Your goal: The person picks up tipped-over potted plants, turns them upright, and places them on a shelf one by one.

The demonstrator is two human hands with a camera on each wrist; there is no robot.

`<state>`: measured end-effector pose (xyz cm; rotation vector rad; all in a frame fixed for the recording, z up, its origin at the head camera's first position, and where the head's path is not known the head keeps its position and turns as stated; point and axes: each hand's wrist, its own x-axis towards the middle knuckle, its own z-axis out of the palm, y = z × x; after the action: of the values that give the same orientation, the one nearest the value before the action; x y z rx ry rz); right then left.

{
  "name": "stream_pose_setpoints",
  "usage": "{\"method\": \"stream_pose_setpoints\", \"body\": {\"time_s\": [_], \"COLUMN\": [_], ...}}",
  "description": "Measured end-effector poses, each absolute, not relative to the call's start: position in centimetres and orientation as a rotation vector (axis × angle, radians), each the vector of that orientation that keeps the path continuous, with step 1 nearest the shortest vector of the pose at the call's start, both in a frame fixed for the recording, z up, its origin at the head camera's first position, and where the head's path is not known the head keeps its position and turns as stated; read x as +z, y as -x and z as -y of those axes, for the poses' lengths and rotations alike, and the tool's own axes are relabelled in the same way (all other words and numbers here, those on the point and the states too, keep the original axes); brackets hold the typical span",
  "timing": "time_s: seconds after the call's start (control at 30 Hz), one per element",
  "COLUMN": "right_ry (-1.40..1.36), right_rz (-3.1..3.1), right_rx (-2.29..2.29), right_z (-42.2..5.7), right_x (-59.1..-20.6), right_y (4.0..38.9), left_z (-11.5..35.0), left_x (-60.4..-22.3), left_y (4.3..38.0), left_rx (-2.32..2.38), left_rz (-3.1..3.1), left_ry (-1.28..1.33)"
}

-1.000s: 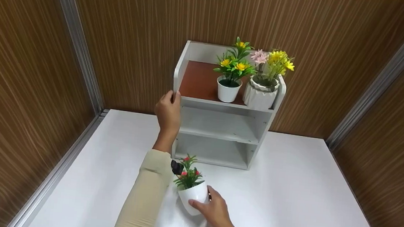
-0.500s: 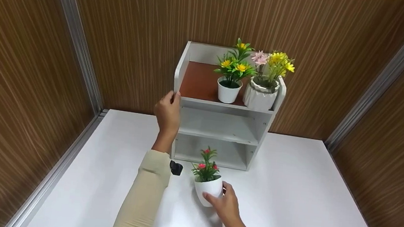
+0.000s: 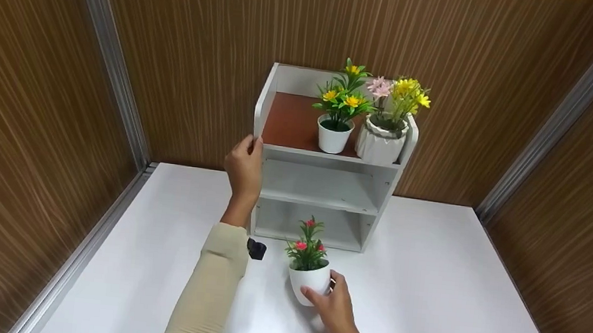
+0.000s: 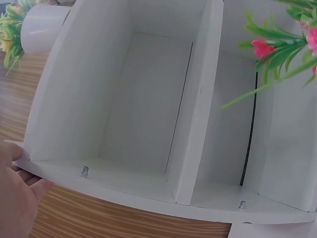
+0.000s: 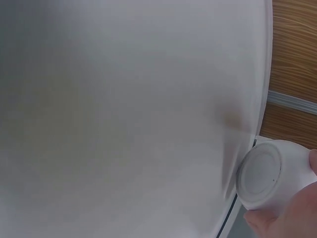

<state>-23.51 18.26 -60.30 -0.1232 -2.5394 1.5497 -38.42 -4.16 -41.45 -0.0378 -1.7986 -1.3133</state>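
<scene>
My left hand (image 3: 244,169) grips the front edge of the left side panel of a small white shelf unit (image 3: 320,205), just below the top level. In the left wrist view, the fingers wrap round that panel's edge. In front of the shelf, my right hand (image 3: 336,306) holds a white pot (image 3: 309,283) by its side, thumb in front. Green leaves with red flowers (image 3: 308,252) rise from this pot, which stands nearly upright. The pot's round underside (image 5: 260,173) shows in the right wrist view, raised off the table.
On the shelf's brown top stand a small white pot with yellow flowers (image 3: 334,137) and, to its right, a ribbed white pot with pink and yellow flowers (image 3: 380,142). The white table (image 3: 426,288) is enclosed by wood-grain walls (image 3: 192,58).
My right hand has moved the red-flowered pot rightward and slightly up, and its tilt has lessened to almost upright. My left hand stays on the shelf's side panel.
</scene>
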Motion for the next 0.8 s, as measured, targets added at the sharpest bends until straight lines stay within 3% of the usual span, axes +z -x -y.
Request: {"method": "stream_pose_setpoints", "body": {"time_s": [0.8], "right_ry": [-0.094], "right_rz": [2.673], "right_rx": [1.511], "right_z": [-20.7], "right_x": [-60.8], "right_y": [21.3], "left_z": [4.2], "left_x": [-41.2], "left_y": [38.2], "left_rx": [-1.368], "left_rz": [1.815], "left_ry": [0.042]}}
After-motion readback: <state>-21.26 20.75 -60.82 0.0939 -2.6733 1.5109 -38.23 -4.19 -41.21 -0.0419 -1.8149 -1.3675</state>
